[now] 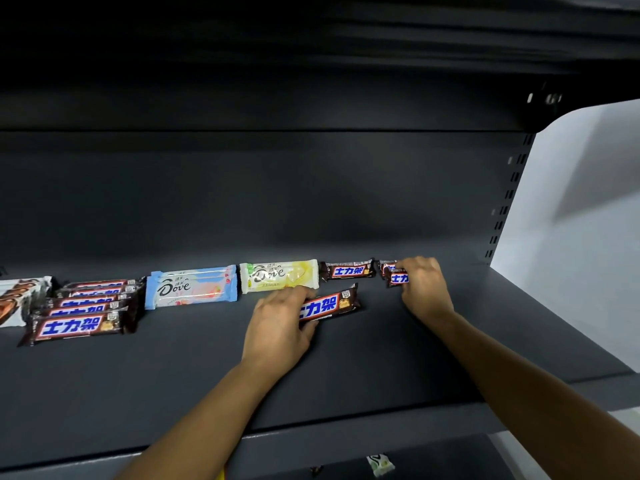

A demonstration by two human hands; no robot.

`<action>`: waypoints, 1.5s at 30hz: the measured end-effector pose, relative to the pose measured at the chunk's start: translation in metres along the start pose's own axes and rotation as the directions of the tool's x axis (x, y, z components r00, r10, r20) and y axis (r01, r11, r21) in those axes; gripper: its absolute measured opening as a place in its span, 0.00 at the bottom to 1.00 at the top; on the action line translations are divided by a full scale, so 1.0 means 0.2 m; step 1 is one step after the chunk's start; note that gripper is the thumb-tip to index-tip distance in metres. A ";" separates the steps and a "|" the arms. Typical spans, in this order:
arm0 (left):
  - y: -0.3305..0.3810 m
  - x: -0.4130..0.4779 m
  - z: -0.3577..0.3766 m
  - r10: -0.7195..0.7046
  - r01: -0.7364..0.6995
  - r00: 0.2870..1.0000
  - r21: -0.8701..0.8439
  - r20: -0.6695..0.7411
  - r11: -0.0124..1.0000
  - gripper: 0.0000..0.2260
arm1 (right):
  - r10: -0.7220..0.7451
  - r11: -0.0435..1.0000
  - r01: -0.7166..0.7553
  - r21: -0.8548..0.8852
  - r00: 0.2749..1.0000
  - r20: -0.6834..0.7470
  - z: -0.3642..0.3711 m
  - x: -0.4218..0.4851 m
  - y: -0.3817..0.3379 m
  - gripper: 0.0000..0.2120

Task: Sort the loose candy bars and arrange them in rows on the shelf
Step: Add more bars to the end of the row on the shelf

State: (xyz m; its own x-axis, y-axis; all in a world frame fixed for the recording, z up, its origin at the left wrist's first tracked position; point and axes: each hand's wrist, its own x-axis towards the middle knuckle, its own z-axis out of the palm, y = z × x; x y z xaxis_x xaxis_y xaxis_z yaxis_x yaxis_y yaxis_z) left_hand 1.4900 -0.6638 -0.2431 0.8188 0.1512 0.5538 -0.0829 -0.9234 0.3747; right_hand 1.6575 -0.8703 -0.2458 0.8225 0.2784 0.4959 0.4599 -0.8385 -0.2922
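On the dark grey shelf (346, 375) my left hand (280, 323) grips the left end of a brown candy bar (334, 304) lying at the middle. My right hand (424, 285) is closed on a small brown bar (398, 278) at the right, with another small one (387, 266) just behind it. A small brown bar (348, 270) lies by itself between them at the back. Left of it lie a yellow-white Dove bar (278, 275) and stacked blue Dove bars (192, 287). Several brown bars (85, 306) sit in a row at the left.
A white-wrapped bar (20, 299) lies at the far left edge. A white side panel (571, 220) closes the shelf's right end. The dark shelf above overhangs. Below the shelf's front edge, a small pale wrapper (380, 464) and a dark scrap (316, 470) lie on a lower level.
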 end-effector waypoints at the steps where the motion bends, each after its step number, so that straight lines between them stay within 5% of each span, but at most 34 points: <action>1: 0.00 0.00 0.00 -0.003 0.003 1.000 -0.003 0.000 1.000 0.14 | 0.002 1.000 -0.002 0.005 1.000 0.001 0.01 0.00 0.00 0.18; 45: -0.02 -0.01 0.03 0.000 0.000 1.000 0.010 -0.007 1.000 0.13 | -0.003 0.999 0.003 0.042 1.000 -0.005 0.08 0.06 0.05 0.22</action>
State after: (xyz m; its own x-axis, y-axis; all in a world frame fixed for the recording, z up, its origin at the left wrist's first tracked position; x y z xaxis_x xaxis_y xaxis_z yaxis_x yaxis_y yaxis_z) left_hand 1.4921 -0.6623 -0.2492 0.8148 0.1539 0.5590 -0.0769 -0.9269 0.3673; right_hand 1.6778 -0.8671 -0.2564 0.8196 0.2786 0.5005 0.4760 -0.8173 -0.3245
